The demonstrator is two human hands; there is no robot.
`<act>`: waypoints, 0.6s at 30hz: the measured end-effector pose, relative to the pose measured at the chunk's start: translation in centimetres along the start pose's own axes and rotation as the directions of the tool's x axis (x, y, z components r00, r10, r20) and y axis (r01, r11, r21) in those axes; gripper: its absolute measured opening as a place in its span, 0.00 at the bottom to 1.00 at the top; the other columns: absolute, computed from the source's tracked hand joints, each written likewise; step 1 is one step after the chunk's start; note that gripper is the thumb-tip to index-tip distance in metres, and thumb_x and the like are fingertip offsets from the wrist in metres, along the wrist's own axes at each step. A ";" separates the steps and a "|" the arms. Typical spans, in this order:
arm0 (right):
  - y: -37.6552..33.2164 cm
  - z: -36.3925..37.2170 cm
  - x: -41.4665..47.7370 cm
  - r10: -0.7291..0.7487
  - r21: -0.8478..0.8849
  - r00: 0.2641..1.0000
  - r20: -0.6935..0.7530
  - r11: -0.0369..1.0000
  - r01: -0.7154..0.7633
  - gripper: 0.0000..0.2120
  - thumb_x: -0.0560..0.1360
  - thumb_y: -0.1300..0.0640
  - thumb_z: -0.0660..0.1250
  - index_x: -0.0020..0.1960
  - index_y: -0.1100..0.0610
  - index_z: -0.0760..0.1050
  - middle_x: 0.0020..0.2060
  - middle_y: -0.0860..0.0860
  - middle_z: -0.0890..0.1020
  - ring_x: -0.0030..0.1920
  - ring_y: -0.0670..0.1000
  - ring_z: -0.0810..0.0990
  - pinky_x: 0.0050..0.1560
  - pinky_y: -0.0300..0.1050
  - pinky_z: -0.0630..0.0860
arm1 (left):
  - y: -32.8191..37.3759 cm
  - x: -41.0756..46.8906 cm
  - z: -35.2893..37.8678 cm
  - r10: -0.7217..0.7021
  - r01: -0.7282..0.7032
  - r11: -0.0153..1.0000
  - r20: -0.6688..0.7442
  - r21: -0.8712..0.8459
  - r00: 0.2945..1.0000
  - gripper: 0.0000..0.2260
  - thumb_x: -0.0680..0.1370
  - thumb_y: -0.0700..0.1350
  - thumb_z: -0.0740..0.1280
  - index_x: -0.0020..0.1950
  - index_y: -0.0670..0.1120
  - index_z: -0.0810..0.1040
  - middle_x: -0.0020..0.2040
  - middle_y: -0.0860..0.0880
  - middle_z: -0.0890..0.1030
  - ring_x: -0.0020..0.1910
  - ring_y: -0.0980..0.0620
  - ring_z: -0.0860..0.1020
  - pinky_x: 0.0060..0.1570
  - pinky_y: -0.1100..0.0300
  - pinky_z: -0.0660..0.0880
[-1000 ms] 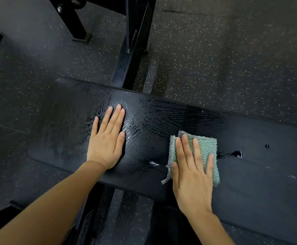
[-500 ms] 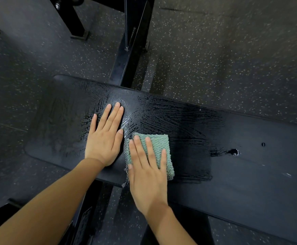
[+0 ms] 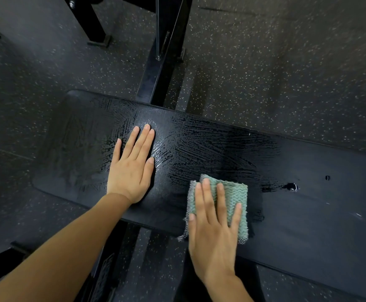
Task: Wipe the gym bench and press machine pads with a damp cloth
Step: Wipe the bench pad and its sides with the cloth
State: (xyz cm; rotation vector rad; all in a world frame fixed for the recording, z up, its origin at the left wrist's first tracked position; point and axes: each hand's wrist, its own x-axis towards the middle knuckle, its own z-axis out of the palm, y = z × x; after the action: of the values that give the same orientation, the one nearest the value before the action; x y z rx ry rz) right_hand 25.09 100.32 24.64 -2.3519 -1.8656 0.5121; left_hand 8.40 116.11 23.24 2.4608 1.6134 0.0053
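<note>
Black padded gym bench (image 3: 308,214) runs across the speckled dark rubber floor (image 3: 286,73). Left hand (image 3: 131,166) lies palm down on the pad's left part, fingers straight and close together. Wet wipe streaks (image 3: 199,147) glisten mid-pad. Right hand (image 3: 212,227) presses a folded green woven cloth (image 3: 236,199) flat near the pad's near edge, fingers straight and slightly spread. A small tear (image 3: 291,186) marks the pad right of the cloth.

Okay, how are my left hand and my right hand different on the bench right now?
The left hand lies flat on the bare bench pad; the right hand lies on the green cloth. The left hand sits toward the pad's rounded end, among wet streaks; the right hand sits at the near edge, next to the duller stretch. Both are palm down with straight fingers.
</note>
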 end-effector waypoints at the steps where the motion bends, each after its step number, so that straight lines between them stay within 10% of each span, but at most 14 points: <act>1: -0.9 0.2 0.1 -0.014 -0.006 1.000 0.005 1.000 0.014 0.29 0.80 0.49 0.50 0.80 0.53 0.58 0.80 0.48 0.57 0.79 0.55 0.56 0.75 0.64 0.49 | 0.0 0.0 0.0 -0.001 0.001 1.000 0.000 0.004 1.000 0.27 0.83 0.50 0.47 0.82 0.48 0.52 0.82 0.52 0.52 0.81 0.52 0.49 0.77 0.47 0.46; 18: -0.1 0.7 -2.0 -0.052 0.024 0.998 0.021 0.998 0.051 0.28 0.81 0.50 0.48 0.81 0.52 0.55 0.80 0.45 0.55 0.79 0.50 0.53 0.76 0.60 0.49 | 0.1 0.0 -0.1 -0.004 0.004 0.999 -0.001 -0.032 1.000 0.26 0.82 0.50 0.47 0.82 0.48 0.53 0.82 0.53 0.52 0.81 0.53 0.48 0.77 0.47 0.46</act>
State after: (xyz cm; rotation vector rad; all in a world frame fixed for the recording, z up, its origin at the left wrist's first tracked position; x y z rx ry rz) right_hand 24.38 98.37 24.43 -2.2860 -1.9126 0.5537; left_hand 8.43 116.10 23.39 2.4347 1.6055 0.0309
